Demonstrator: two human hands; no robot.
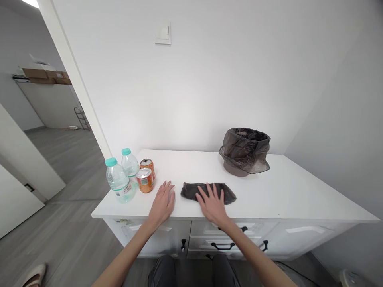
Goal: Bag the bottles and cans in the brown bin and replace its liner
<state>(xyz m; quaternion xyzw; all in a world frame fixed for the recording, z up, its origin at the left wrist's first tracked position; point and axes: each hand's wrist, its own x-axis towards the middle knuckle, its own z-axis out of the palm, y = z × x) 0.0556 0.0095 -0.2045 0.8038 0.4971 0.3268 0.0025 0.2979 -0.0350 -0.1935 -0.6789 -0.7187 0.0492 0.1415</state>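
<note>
My right hand (pixel 212 202) lies with spread fingers on a folded dark plastic bag (pixel 190 191), which is flat on the white cabinet top (pixel 287 191). To the left of the bag, my left hand (pixel 162 202) rests on the bare surface, fingers out and holding nothing. Just beyond that hand are two orange drink cans, a nearer can (pixel 145 181) and a farther can (pixel 152 166). Beside them stand two clear bottles with teal caps, a front bottle (pixel 119 181) and a rear bottle (pixel 130 164).
A small bin (pixel 235 171) lined with a black trash bag (pixel 247 149) stands at the back right near the wall. A light switch (pixel 163 33) is on the wall. Drawers with black handles (pixel 223 246) are below the front edge. A doorway opens at left.
</note>
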